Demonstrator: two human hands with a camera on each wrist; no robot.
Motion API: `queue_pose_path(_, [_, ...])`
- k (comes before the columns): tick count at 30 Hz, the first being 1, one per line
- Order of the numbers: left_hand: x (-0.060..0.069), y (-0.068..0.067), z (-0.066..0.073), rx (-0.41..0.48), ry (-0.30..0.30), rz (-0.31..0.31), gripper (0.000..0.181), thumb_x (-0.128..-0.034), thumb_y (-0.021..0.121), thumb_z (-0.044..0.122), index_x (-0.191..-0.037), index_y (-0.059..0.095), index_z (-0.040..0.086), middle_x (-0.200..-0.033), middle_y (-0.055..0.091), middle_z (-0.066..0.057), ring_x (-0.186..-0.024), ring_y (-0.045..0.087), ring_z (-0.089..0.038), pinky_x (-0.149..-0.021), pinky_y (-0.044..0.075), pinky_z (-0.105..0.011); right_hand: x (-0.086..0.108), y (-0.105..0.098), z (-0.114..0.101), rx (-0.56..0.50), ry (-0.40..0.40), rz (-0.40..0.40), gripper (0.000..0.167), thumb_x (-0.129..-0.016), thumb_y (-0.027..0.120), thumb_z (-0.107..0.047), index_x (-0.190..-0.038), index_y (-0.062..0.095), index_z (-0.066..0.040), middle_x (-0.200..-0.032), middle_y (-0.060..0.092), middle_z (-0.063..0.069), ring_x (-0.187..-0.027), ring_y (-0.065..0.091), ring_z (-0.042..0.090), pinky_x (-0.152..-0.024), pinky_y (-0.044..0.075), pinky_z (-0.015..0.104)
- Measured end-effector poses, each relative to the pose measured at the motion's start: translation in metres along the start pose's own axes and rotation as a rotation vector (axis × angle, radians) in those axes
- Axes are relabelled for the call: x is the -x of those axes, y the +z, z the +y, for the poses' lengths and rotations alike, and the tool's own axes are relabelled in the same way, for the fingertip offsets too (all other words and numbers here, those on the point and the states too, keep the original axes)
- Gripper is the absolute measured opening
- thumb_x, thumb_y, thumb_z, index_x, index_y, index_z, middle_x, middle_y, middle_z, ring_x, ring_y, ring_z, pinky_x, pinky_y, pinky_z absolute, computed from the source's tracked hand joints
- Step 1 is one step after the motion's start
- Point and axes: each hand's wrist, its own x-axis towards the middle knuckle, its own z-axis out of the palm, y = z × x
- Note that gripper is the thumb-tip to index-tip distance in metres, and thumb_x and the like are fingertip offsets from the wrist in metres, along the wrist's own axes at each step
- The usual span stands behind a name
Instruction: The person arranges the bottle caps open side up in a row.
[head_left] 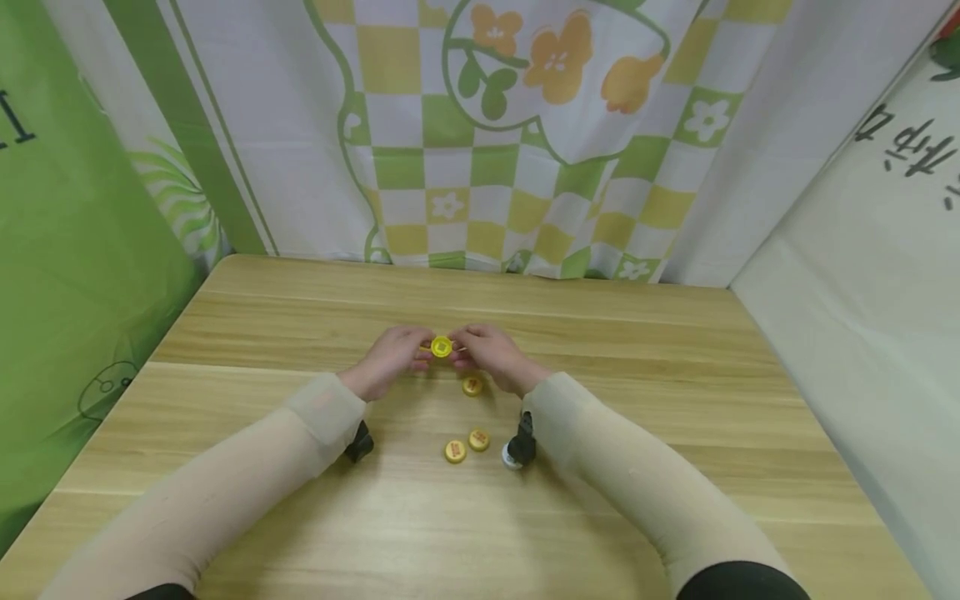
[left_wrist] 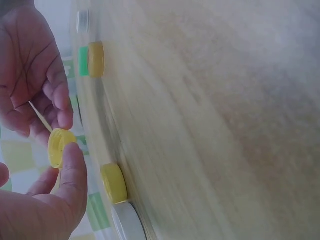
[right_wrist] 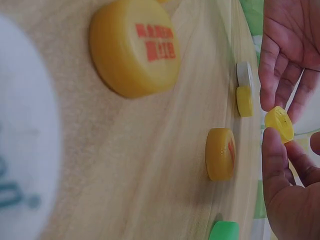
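Note:
Above the table my two hands face each other around a yellow bottle cap (head_left: 441,347), its hollow inside in view. A thin pale stick (left_wrist: 41,116) runs from the cap's side. My left hand (head_left: 392,354) pinches the stick's left end between thumb and fingers, close against the cap. On the other side, the fingertips of my right hand (head_left: 492,352) pinch the stick's right end. Fingers hide most of the stick. An orange-yellow cap with red print (head_left: 472,386) lies on the table just below the right hand.
Two more printed orange-yellow caps (head_left: 455,451) lie side by side nearer me. A white cap (head_left: 512,458) is partly behind the black right wrist camera (head_left: 522,442). The wrist views also show a green cap (right_wrist: 224,231) and a plain yellow cap (left_wrist: 114,183) beside a white one (left_wrist: 127,222).

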Motion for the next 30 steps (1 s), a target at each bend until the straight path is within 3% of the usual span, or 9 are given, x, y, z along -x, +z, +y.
queue_pose_path(9, [-0.008,-0.005,0.002,-0.054,-0.05,-0.029,0.054,-0.1119,0.036,0.025,-0.151,0.035,-0.012,-0.152,0.04,-0.027,-0.135,0.048,-0.04,-0.111,0.046,-0.045,-0.011,0.003,0.002,-0.015,0.051,-0.01,0.034,-0.108,0.046,-0.009,-0.132,0.057,0.014,-0.107,0.064,0.014,-0.088,0.064,0.016,-0.086,0.059,0.027])
queue_pose_path(18, [-0.008,-0.001,0.008,-0.129,-0.053,-0.061,0.05,-0.111,0.04,0.027,-0.145,0.041,-0.01,-0.143,0.045,-0.026,-0.128,0.053,-0.039,-0.106,0.049,-0.044,-0.016,0.0,0.001,-0.053,0.145,0.004,0.031,-0.106,0.049,-0.008,-0.124,0.061,0.015,-0.099,0.066,0.013,-0.081,0.063,0.014,-0.079,0.059,0.023])
queue_pose_path(23, [-0.005,0.001,0.009,-0.129,-0.068,-0.09,0.045,-0.1105,0.041,0.025,-0.141,0.045,-0.008,-0.136,0.048,-0.023,-0.125,0.054,-0.036,-0.106,0.049,-0.043,-0.015,-0.002,0.0,-0.048,0.172,-0.022,0.03,-0.106,0.049,-0.008,-0.123,0.059,0.014,-0.097,0.064,0.013,-0.079,0.062,0.014,-0.075,0.058,0.021])
queue_pose_path(30, [-0.005,0.001,0.006,-0.093,-0.079,-0.132,0.042,-0.1108,0.04,0.021,-0.142,0.045,-0.008,-0.146,0.044,-0.024,-0.13,0.049,-0.037,-0.11,0.046,-0.042,-0.014,-0.004,0.001,0.0,0.181,-0.043,0.034,-0.107,0.049,-0.01,-0.131,0.055,0.014,-0.103,0.063,0.014,-0.084,0.062,0.016,-0.082,0.058,0.024])
